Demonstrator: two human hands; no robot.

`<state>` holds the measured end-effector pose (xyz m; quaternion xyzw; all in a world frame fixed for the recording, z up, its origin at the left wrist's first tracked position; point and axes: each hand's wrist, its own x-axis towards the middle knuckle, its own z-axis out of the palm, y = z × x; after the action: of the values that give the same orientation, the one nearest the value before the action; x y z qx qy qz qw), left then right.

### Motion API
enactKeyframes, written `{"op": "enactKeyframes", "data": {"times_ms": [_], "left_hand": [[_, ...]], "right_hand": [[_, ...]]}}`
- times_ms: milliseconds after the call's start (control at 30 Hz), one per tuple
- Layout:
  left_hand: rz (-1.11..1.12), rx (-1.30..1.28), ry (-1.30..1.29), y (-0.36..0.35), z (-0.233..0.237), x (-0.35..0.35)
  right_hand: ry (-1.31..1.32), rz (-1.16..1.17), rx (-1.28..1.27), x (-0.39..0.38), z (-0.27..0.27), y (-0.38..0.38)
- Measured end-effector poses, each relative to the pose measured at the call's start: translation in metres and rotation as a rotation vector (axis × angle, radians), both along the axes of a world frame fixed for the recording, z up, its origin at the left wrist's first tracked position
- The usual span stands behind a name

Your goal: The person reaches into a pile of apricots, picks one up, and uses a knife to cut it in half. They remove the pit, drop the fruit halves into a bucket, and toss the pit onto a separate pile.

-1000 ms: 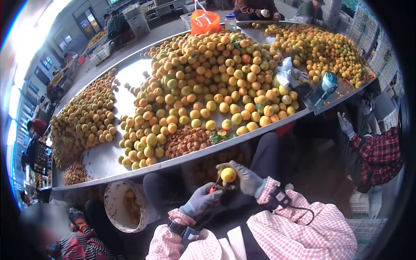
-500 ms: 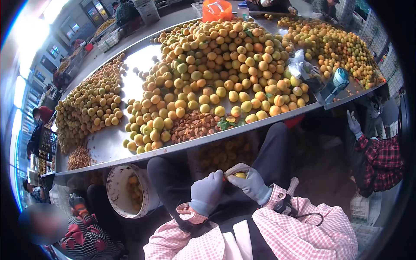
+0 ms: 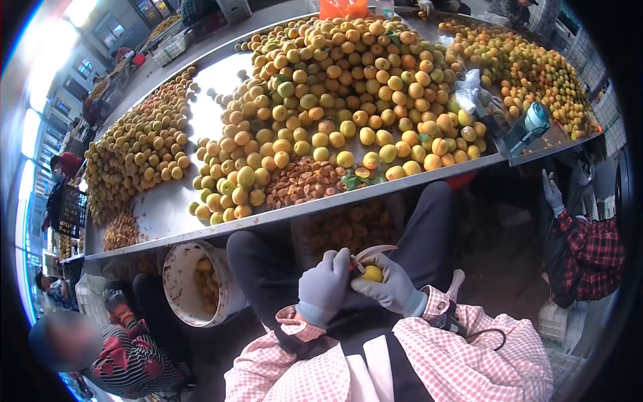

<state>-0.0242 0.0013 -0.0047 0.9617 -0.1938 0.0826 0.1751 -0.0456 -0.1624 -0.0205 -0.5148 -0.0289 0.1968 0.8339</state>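
Observation:
My left hand, in a grey glove, is closed round a small tool with a red part and a curved pale piece showing beyond it. Close beside it, my right hand, also gloved, grips a yellow-green fruit against the tool. Both hands are above my lap. In front of them, a metal table bears a large heap of yellow-orange fruits. Brown pits lie piled near its front edge, with green leaves beside them.
A white bucket holding fruit pieces stands left of my knees. A crate of fruit pieces is under the table edge. A teal-lidded bottle lies at the right. Co-workers sit on both sides, one in a striped top, another in red plaid.
The view has shifted slightly, and the table's contents look lower at the back. My hands have turned a little; more of the fruit and the curved pale piece now show between them.

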Motion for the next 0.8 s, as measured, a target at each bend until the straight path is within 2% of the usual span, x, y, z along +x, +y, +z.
{"op": "enactKeyframes", "data": {"times_ms": [100,233,267,300,333,400,433,467,500,533,567,633,667,733,767,800], "left_hand": [[-0.026,0.064,-0.045,-0.004,-0.003,0.001],[-0.125,0.011,0.023,-0.001,-0.001,-0.003],[-0.124,0.011,0.027,0.001,0.000,-0.006],[-0.189,-0.108,0.116,0.003,0.002,-0.007],[-0.254,-0.226,0.206,0.005,0.003,-0.008],[-0.306,-0.249,0.278,0.012,0.004,-0.012],[-0.357,-0.272,0.347,0.015,0.005,-0.014],[-0.358,-0.274,0.351,0.017,0.007,-0.015],[-0.366,-0.322,0.476,0.018,0.012,-0.015],[-0.373,-0.370,0.600,0.019,0.016,-0.016],[-0.372,-0.370,0.603,0.017,0.019,-0.017],[-0.334,-0.533,0.629,0.015,0.025,-0.016],[-0.333,-0.532,0.632,0.015,0.025,-0.016],[-0.154,-0.990,0.998,0.012,0.024,-0.015],[-0.144,-1.152,1.086,0.011,0.024,-0.015],[-0.142,-1.152,1.087,0.010,0.023,-0.016]], "right_hand": [[0.223,-0.145,0.150,0.001,-0.009,0.004],[0.176,-0.146,0.174,0.000,-0.014,-0.004],[0.136,-0.161,0.060,0.000,-0.010,-0.006],[0.093,-0.177,-0.055,0.001,-0.007,-0.008],[0.096,-0.179,-0.055,0.002,-0.007,-0.010],[-0.205,-0.193,-0.159,0.001,-0.007,-0.014],[-0.198,-0.195,-0.161,0.001,-0.007,-0.015],[-0.291,-0.180,-0.176,0.001,-0.006,-0.017],[-0.386,-0.164,-0.189,0.002,-0.004,-0.018],[-0.384,-0.163,-0.189,0.003,-0.004,-0.019],[-0.369,-0.139,-0.164,0.002,-0.003,-0.020],[-0.356,-0.116,-0.137,0.004,0.002,-0.020],[-0.436,-0.095,-0.124,0.005,0.008,-0.018],[-0.517,-0.073,-0.114,0.008,0.010,-0.019],[-0.576,-0.049,-0.149,0.010,0.008,-0.021],[-0.635,-0.026,-0.183,0.010,0.008,-0.021]]}}
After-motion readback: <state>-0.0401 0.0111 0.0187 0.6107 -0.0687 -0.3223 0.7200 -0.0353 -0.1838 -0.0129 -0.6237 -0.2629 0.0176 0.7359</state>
